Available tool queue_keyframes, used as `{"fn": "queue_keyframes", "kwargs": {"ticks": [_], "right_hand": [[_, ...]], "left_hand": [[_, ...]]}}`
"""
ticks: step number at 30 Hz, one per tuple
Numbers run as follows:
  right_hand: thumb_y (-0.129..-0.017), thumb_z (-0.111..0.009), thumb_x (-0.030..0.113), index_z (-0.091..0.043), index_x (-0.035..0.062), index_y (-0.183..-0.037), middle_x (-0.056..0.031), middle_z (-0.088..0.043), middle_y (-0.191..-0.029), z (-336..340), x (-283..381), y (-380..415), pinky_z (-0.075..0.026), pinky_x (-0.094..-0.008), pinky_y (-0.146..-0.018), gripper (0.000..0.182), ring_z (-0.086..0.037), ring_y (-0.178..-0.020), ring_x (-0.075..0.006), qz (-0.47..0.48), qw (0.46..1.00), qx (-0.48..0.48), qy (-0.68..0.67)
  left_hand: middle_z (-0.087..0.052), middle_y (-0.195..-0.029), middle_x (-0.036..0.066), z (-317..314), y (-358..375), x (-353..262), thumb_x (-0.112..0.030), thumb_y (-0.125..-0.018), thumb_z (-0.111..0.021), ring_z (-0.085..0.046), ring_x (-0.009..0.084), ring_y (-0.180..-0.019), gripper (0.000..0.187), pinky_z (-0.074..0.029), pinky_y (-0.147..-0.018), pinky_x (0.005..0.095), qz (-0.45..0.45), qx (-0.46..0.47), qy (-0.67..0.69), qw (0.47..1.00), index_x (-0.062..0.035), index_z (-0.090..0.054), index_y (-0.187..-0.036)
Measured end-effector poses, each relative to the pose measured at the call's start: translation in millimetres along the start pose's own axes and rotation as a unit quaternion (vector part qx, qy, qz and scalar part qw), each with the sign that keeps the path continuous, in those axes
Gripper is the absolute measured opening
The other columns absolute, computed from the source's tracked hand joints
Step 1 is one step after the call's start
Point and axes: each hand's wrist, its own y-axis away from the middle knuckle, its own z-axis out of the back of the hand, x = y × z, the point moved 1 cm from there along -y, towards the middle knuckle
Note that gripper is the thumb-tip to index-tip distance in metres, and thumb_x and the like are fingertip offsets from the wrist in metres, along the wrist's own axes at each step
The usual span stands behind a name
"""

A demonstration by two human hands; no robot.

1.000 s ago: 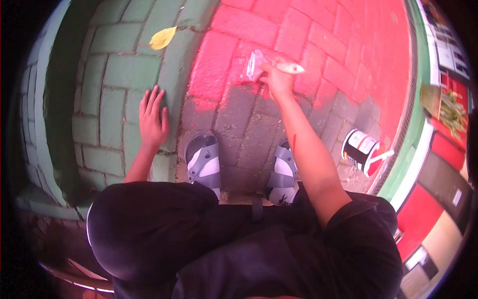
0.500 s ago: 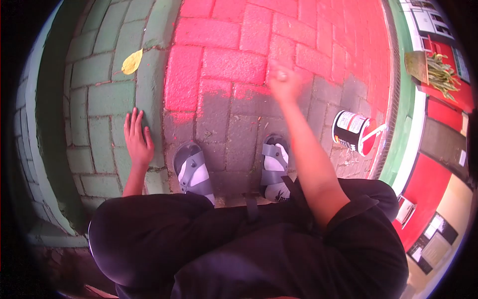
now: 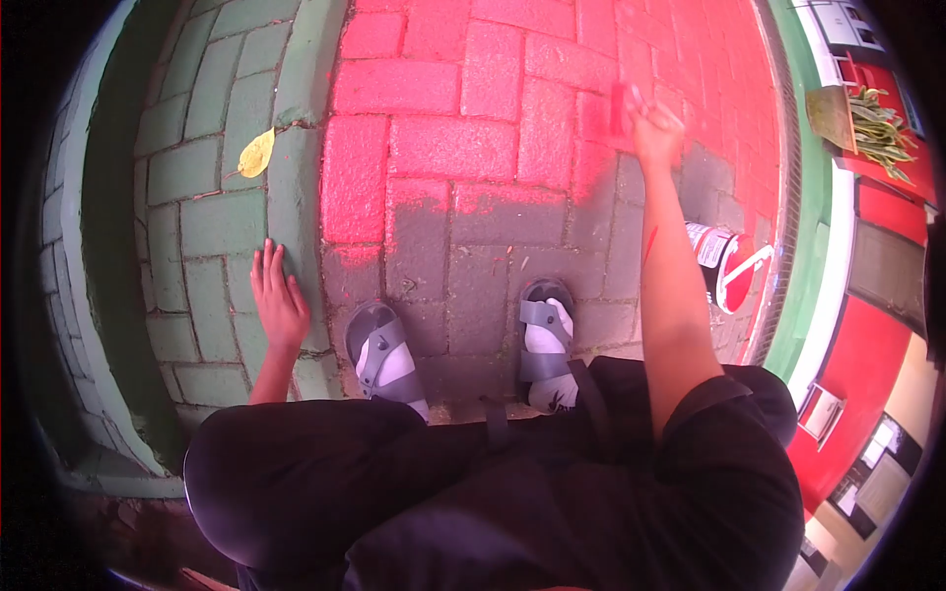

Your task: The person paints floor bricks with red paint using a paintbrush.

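My left hand (image 3: pixel 279 298) lies flat on the green-painted pavers (image 3: pixel 227 222), fingers stretched out, close to the raised green edging. My right hand (image 3: pixel 657 133) is closed over the wet red pavers (image 3: pixel 453 146). It grips what looks like a paintbrush (image 3: pixel 621 110), blurred and red like the paint around it. Below my hand are bare grey pavers (image 3: pixel 512 229), and the red paint ends on them in a ragged edge. Partly behind my right forearm stands a paint can (image 3: pixel 711 246) with red on its top and a white strip across it.
My sandalled feet (image 3: pixel 384 355) rest on the grey pavers. A yellow leaf (image 3: pixel 256 154) lies on the green pavers at left. Along the right run a dark grating strip (image 3: pixel 785 187) and a green border. A potted plant (image 3: pixel 877 128) stands beyond, by a red wall.
My right hand has swept to the right and slightly upward over the red pavers, and the forearm now covers part of the can. My left hand stays flat. The view has shifted slightly.
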Motion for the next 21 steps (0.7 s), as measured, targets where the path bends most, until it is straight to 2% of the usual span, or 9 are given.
{"fn": "queue_keyframes", "kwargs": {"ticks": [1,5,7,8,9,10,12,17,21], "right_hand": [[-0.086,-0.076,0.011,-0.064,0.0031,-0.07,-0.0022,-0.063,-0.066,-11.4,6.5,-10.7,-0.045,-0.0308,-0.058,0.022,-0.057,-0.062,-0.0107,0.116,0.99,0.006,-0.081],[-0.089,-0.071,0.006,-0.073,0.0037,-0.087,-0.0075,-0.075,-0.085,-60.8,42.3,-11.7,-0.051,-0.0306,-0.065,0.004,-0.063,-0.066,-0.0132,0.104,0.964,0.202,-0.137],[-0.088,-0.07,0.008,-0.075,0.0068,-0.096,-0.0092,-0.078,-0.102,-69.9,67.0,20.1,-0.056,-0.0309,-0.073,0.01,-0.072,-0.079,-0.0163,0.301,0.905,0.22,-0.204],[-0.083,-0.07,0.007,-0.075,0.0076,-0.094,-0.0112,-0.076,-0.117,-62.6,82.6,45.7,-0.058,-0.0315,-0.084,0.012,-0.075,-0.102,-0.0184,0.243,0.898,0.336,-0.144],[-0.084,-0.068,0.005,-0.074,0.0076,-0.092,-0.0126,-0.075,-0.119,-54.1,109.0,70.8,-0.058,-0.0317,-0.086,0.011,-0.073,-0.109,-0.019,-0.019,0.836,0.466,-0.29],[-0.084,-0.066,0.003,-0.074,0.0076,-0.09,-0.014,-0.074,-0.121,-48.4,133.7,93.6,-0.058,-0.0318,-0.089,0.011,-0.071,-0.115,-0.0197,-0.28,0.681,0.543,-0.403],[-0.092,-0.062,0.004,-0.073,0.0066,-0.088,-0.0143,-0.075,-0.119,-46.1,153.0,120.1,-0.059,-0.0308,-0.082,0.011,-0.073,-0.108,-0.0172,0.344,0.762,0.477,-0.272],[-0.093,-0.071,0.013,-0.063,0.0054,-0.08,-0.0137,-0.077,-0.113,-40.4,187.3,81.7,-0.058,-0.0267,-0.069,0.018,-0.074,-0.099,-0.014,-0.034,0.834,0.479,-0.271],[-0.09,-0.076,0.01,-0.05,0.0059,-0.072,-0.0136,-0.078,-0.106,-76.6,118.4,17.9,-0.059,-0.026,-0.072,0.032,-0.075,-0.099,-0.0143,-0.117,0.901,0.366,-0.204]], "left_hand": [[-0.039,-0.161,0.017,-0.8,-0.3,0.0,-0.012,-0.104,-0.04,-0.029,0.0429,-0.15,0.048,-0.025,-0.123,0.0508,0.0,0.004,0.001,1.0,-0.0018,-0.043,-0.15],[-0.039,-0.161,0.017,-2.8,-0.9,0.1,-0.011,-0.102,-0.042,-0.031,0.0415,-0.15,0.049,-0.022,-0.124,0.0525,0.016,0.001,0.012,1.0,-0.0035,-0.044,-0.15],[-0.038,-0.161,0.018,-2.0,-0.8,-0.9,-0.012,-0.102,-0.041,-0.031,0.0418,-0.15,0.048,-0.021,-0.124,0.0527,0.013,-0.003,0.025,1.0,-0.003,-0.044,-0.149],[-0.038,-0.161,0.018,-1.1,0.0,-0.7,-0.012,-0.102,-0.041,-0.031,0.0418,-0.15,0.048,-0.021,-0.124,0.0527,0.015,-0.001,0.026,1.0,-0.003,-0.044,-0.149],[-0.038,-0.161,0.018,-0.5,-0.9,-0.5,-0.013,-0.103,-0.04,-0.03,0.0424,-0.15,0.048,-0.022,-0.124,0.0518,0.013,0.006,0.016,1.0,-0.0017,-0.043,-0.15],[-0.037,-0.161,0.018,-0.8,-2.1,-0.7,-0.013,-0.104,-0.038,-0.029,0.043,-0.15,0.048,-0.023,-0.124,0.0509,0.011,0.013,0.006,1.0,-0.0004,-0.042,-0.15],[-0.038,-0.161,0.018,-3.3,-2.2,0.3,-0.013,-0.103,-0.04,-0.029,0.0428,-0.15,0.048,-0.022,-0.124,0.0517,0.011,0.006,0.012,1.0,-0.0007,-0.043,-0.149],[-0.039,-0.16,0.018,-2.0,-2.6,1.7,-0.013,-0.101,-0.042,-0.031,0.0425,-0.15,0.048,-0.023,-0.123,0.0524,0.012,0.004,0.014,1.0,-0.0013,-0.045,-0.148],[-0.04,-0.16,0.018,-0.9,-4.9,0.6,-0.014,-0.101,-0.042,-0.032,0.0426,-0.149,0.048,-0.023,-0.123,0.0525,0.02,0.004,0.023,1.0,-0.0018,-0.046,-0.148]]}}
